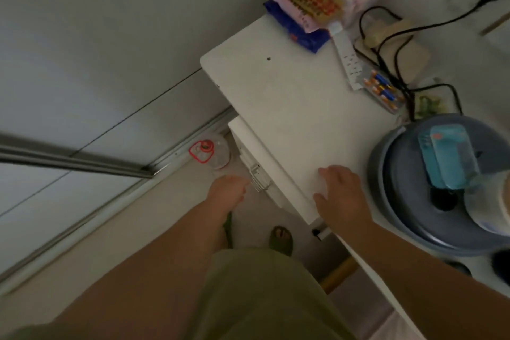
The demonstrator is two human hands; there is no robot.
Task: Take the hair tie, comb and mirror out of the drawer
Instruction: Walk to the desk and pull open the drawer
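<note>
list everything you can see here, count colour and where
cabinet: 1, white, centre, against the wall
drawer: 1, white, under the cabinet top, barely open
packets: a few, blue, pink, orange, back of cabinet top
power strip: 1, white, cabinet top, right
batteries: one pack, orange and blue, beside power strip
basin: 1, grey-blue, right
box: 1, teal, on basin
left hand: at drawer front
right hand: flat on cabinet top

Left hand at drawer handle.
</note>
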